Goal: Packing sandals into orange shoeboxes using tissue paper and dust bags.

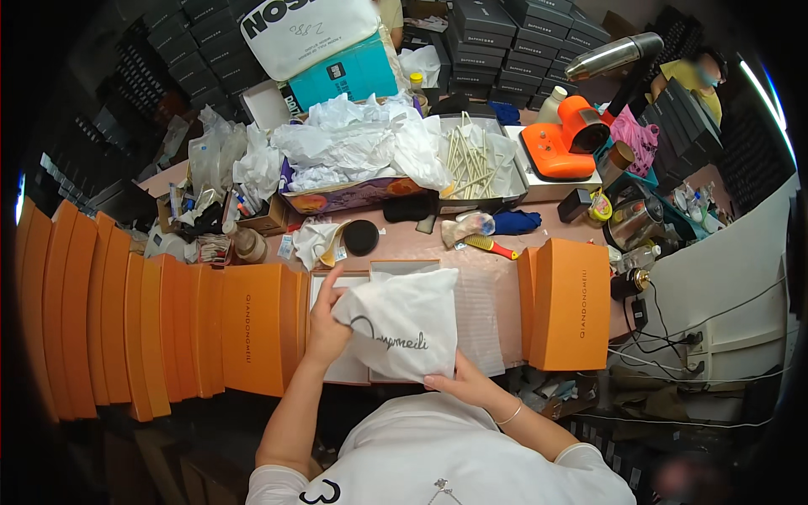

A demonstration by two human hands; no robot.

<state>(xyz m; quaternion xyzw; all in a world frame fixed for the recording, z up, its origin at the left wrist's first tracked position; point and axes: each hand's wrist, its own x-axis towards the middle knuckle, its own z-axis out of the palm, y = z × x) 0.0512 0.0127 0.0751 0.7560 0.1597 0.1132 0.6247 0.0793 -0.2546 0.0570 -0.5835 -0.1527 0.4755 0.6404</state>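
White cloth bag: clock centre, held above two open box halves, tilted, bulging slightly as if filled.
Left hand: at 9 o'clock, gripping the bag's edge, index finger raised.
Right hand: at 5 o'clock, thumb on the bag's lower corner, other fingers hidden beneath.
Done, seemingly: bag filled, box opened.
Left, seemingly: bag not inside either half, box unclosed.
Orange boxes: row at 9 o'clock, more at 3.
Crumpled white paper: near 12 o'clock.
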